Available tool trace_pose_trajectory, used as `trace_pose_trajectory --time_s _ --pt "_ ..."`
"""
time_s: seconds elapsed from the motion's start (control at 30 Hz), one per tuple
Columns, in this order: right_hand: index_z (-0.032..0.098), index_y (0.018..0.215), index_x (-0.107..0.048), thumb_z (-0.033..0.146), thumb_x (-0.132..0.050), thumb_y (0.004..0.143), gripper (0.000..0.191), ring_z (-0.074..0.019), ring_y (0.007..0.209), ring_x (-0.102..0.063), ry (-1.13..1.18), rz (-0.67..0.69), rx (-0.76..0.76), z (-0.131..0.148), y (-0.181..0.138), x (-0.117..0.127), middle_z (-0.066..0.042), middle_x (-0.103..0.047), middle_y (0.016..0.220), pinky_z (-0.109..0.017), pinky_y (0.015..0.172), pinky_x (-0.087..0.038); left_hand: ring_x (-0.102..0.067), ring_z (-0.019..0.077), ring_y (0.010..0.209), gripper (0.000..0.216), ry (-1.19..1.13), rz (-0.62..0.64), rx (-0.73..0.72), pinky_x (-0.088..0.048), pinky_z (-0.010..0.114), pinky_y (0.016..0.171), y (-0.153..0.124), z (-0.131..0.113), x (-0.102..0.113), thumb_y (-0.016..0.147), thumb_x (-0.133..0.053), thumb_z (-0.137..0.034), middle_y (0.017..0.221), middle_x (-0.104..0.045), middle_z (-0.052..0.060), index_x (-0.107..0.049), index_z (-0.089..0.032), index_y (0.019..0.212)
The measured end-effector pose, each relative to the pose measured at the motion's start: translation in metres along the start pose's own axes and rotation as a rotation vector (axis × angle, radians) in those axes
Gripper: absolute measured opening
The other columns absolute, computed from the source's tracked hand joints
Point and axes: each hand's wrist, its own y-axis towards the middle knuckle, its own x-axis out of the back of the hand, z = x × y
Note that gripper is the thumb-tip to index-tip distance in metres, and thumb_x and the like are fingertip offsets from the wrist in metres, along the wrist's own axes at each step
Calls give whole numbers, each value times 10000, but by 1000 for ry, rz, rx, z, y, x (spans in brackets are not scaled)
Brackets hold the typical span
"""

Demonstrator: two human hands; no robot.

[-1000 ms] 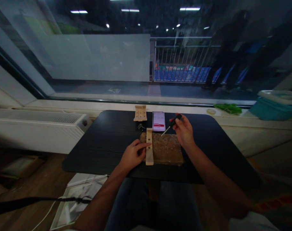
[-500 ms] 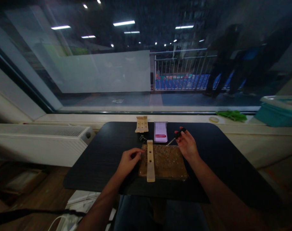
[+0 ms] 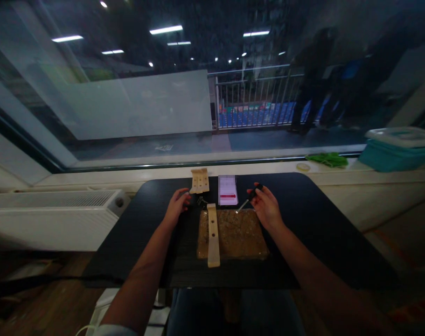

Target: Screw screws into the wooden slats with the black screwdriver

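Pale wooden 2-hole strip (image 3: 214, 247) lies across L end of shiny brown rectangular slab (image 3: 242, 239); prob. light, stiff, best held by its long edges. Person's R hand (image 3: 267, 207) grips black-handled screwdriver (image 3: 256, 191); L hand (image 3: 176, 205), fingers loosely apart, is nr thin metal screws (image 3: 200, 201).

The holed strip (image 3: 213, 249) looks like pale, smooth, matt wood, as do the notched pieces (image 3: 200, 181), while the brown block (image 3: 243, 238) is rough and mottled with a glossy, film-like sheen. The screwdriver (image 3: 243, 205) pairs a shiny metal shaft with a dark, plastic-looking handle, and the small pins (image 3: 200, 200) gleam like metal. The black surface (image 3: 135, 252) is matt, faintly wood-grained.
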Motion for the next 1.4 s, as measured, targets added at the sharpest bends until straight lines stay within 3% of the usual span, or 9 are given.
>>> trace_pose_trajectory --time_s 0.13,0.37,0.97,1.4 --pt "207 809 -666 201 -795 561 279 -92 558 -619 -3 -11 0 0 0 0 -4 -721 641 -159 467 -420 -512 92 539 489 -36 21 55 -348 160 449 10 1 -3 613 -685 -447 789 -678 31 -672 -189 1028" --pt "208 821 -653 219 -790 569 287 -72 502 -583 -17 -14 19 1 0 0 6 -716 653 -168 457 -418 -464 87 553 492 -55 19 71 -298 163 452 12 -1 -8 559 -743 -444 765 -675 30 -734 -159 960" --pt "216 850 -655 209 -754 623 248 -77 611 -633 -73 -11 32 3 -5 0 6 -727 675 -155 526 -461 -416 52 491 430 -215 -37 7 -320 165 455 7 0 -6 467 -829 -390 651 -651 6 -739 -139 804" --pt "230 849 -636 301 -734 659 226 -78 614 -587 -150 38 101 18 -6 -1 48 -647 647 -177 543 -460 -450 54 480 327 -268 -3 -96 -349 183 461 -22 -31 -5 503 -825 -326 682 -694 22 -739 -143 761"
